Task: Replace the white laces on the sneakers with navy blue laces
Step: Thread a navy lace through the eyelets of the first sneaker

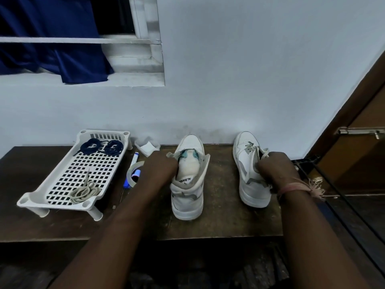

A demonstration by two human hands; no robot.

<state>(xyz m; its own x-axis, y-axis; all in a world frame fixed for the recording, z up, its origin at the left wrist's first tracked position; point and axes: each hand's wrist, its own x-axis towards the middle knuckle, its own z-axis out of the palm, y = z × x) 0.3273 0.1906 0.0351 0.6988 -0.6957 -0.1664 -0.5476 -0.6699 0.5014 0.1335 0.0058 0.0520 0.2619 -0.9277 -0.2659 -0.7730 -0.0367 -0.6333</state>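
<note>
Two white sneakers stand on a dark wooden table. The left sneaker (188, 197) has no lace and its tongue is pulled open. My left hand (160, 168) grips its left collar edge. The right sneaker (249, 163) still carries a white lace. My right hand (275, 170) grips that shoe at its opening, fingers curled over the upper; whether it pinches the lace is hidden. A white perforated tray (62, 192) on the left holds two coiled navy blue laces (102, 146) at its far end and a loose white lace (84, 189) at its near end.
Between tray and left sneaker lie a roll of clear tape (133, 173), a blue and white marker (133, 163) and a small white paper piece (146, 147). The wall runs right behind the table. A wooden door (354, 155) stands at the right.
</note>
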